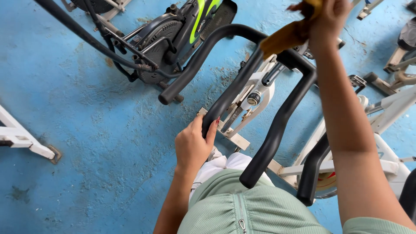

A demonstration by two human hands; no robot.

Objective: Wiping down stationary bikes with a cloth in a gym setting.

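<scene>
I look down over a white exercise bike point(255, 93) with black padded handlebars point(277, 125). My left hand point(195, 143) is wrapped around the end of the left inner handlebar grip. My right hand point(329, 19) is raised at the top of the view, closed on a yellow-brown cloth point(288, 34) that presses against the front crossbar of the handlebars. My green ribbed top with a zip fills the bottom edge.
The floor point(86, 130) is worn blue-painted concrete. A black elliptical machine with a green stripe point(182, 34) stands ahead on the left. A white frame foot point(26, 141) sits at the far left. More grey machine parts point(398, 65) stand on the right.
</scene>
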